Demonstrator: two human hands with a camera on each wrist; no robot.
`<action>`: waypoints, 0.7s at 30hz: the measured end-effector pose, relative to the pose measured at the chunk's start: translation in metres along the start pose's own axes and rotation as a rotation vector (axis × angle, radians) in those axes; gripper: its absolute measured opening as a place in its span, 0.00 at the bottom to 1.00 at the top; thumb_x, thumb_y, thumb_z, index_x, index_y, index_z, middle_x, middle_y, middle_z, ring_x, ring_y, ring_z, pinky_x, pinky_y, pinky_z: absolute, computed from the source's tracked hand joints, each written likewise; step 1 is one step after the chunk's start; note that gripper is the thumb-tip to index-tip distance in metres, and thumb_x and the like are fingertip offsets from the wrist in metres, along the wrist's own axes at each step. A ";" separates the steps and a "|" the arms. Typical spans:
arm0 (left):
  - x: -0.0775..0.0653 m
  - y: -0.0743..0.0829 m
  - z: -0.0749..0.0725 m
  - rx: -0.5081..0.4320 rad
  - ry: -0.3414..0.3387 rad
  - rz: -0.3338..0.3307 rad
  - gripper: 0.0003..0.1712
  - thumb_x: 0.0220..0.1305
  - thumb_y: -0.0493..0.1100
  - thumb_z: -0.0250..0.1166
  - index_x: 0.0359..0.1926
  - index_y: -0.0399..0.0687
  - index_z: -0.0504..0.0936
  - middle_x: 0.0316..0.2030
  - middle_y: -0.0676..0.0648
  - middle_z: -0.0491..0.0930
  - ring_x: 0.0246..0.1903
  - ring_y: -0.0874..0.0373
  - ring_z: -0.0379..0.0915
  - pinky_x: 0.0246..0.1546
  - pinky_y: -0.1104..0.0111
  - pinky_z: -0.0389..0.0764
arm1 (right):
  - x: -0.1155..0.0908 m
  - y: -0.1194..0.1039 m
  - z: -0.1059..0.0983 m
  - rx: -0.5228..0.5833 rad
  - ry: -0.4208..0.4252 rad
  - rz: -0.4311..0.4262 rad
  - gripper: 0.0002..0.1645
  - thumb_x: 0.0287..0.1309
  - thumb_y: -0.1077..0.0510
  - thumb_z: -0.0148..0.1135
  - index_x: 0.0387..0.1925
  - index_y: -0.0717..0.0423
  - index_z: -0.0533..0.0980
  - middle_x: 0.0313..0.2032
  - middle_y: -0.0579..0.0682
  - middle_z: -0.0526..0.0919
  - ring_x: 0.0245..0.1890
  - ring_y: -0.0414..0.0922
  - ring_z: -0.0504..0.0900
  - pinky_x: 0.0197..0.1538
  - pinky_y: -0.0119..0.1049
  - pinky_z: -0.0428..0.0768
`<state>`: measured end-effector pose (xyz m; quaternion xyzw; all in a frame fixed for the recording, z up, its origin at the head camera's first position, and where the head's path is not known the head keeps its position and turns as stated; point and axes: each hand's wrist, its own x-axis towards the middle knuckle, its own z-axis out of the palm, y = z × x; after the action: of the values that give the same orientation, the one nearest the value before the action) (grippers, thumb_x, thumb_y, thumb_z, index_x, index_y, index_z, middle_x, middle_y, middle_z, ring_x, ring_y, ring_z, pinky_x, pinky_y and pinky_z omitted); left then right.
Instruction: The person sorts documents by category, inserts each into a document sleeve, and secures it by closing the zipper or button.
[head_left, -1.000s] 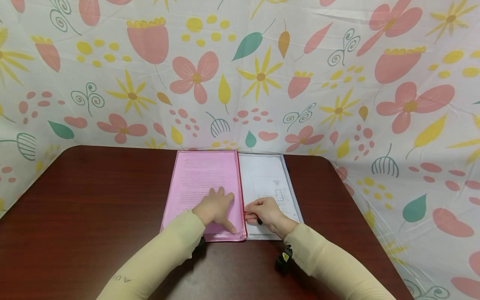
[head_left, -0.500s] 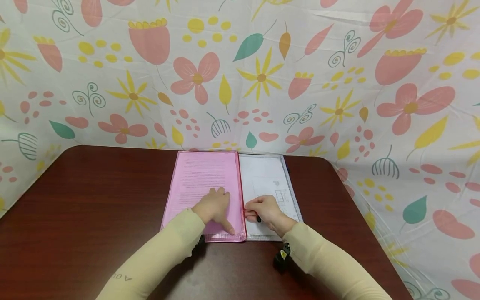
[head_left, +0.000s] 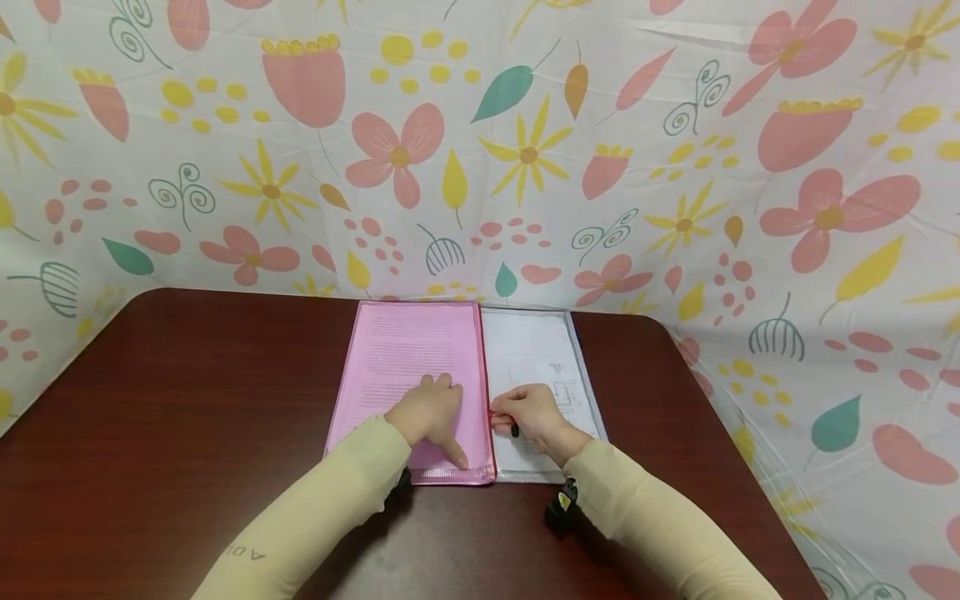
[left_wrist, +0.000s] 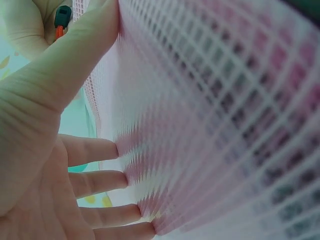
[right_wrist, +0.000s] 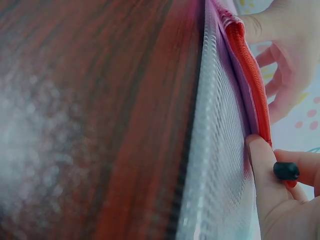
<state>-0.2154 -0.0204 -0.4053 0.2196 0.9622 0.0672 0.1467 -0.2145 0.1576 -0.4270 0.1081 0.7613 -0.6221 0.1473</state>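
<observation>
A pink mesh zip pouch (head_left: 405,342) with a printed sheet inside lies on the table, its long red zipper (right_wrist: 252,70) along the right edge. My left hand (head_left: 429,414) rests on it with fingers spread, fingertips pressing the mesh in the left wrist view. At that zipper, my right hand (head_left: 534,417) pinches the zipper pull, whose black tip (right_wrist: 286,171) sticks out between the fingers. Below the right hand lies a white mesh pouch (head_left: 525,342) holding a sheet with a line drawing; the pink pouch overlaps its left side.
The dark brown table (head_left: 187,400) extends to both sides of the pouches. Behind it hangs a flower-patterned cloth (head_left: 480,150), close to the pouches' far edges. A black wrist device (head_left: 561,507) sits at the right sleeve.
My right hand has slid a short way along the red zipper toward the pouch's far end, keeping its pinch on the pull. The left hand has stayed nearly still on the pink pouch.
</observation>
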 end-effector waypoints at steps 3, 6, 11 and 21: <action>0.000 0.000 0.000 0.001 0.004 -0.003 0.69 0.14 0.72 0.77 0.60 0.37 0.70 0.54 0.39 0.70 0.48 0.46 0.66 0.46 0.55 0.78 | 0.001 -0.001 0.000 0.011 -0.001 0.011 0.11 0.57 0.69 0.58 0.39 0.76 0.77 0.24 0.56 0.84 0.20 0.40 0.82 0.30 0.33 0.84; 0.000 0.001 0.000 0.003 0.006 -0.001 0.69 0.14 0.72 0.77 0.60 0.37 0.70 0.54 0.39 0.70 0.48 0.46 0.66 0.45 0.55 0.78 | 0.002 -0.002 0.000 0.008 0.004 0.006 0.11 0.57 0.69 0.58 0.40 0.76 0.77 0.24 0.56 0.84 0.20 0.40 0.82 0.31 0.34 0.84; -0.002 0.001 0.001 0.004 0.007 0.008 0.70 0.14 0.73 0.77 0.60 0.37 0.69 0.56 0.39 0.69 0.48 0.46 0.66 0.45 0.55 0.78 | 0.007 -0.004 0.000 0.006 0.024 -0.002 0.11 0.58 0.69 0.58 0.41 0.75 0.77 0.25 0.56 0.84 0.21 0.40 0.83 0.31 0.34 0.84; -0.002 -0.001 0.001 0.001 0.008 0.012 0.71 0.14 0.73 0.76 0.61 0.37 0.68 0.55 0.39 0.69 0.47 0.46 0.65 0.44 0.56 0.78 | 0.009 -0.010 0.002 -0.009 0.026 0.013 0.12 0.57 0.68 0.60 0.41 0.74 0.77 0.26 0.57 0.84 0.20 0.40 0.82 0.31 0.33 0.84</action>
<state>-0.2142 -0.0221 -0.4064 0.2250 0.9615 0.0683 0.1423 -0.2260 0.1531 -0.4217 0.1204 0.7653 -0.6163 0.1418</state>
